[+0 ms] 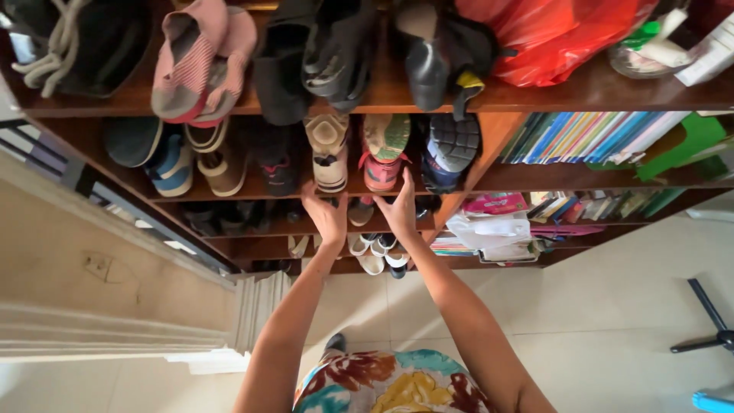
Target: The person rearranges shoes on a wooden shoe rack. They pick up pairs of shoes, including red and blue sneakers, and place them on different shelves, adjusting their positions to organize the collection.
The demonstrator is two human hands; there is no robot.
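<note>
Head view: our open left hand [326,218] and right hand [400,214] reach shoes [330,153], gripping nothing; crowded neighbours could topple.

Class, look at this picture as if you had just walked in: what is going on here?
A person stands facing a wooden shoe rack and reaches both bare hands to its second shelf. The left hand is open at a beige shoe; the right hand is open at a red and green shoe. Neither shoe is lifted. Books fill the shelves to the right.
</note>
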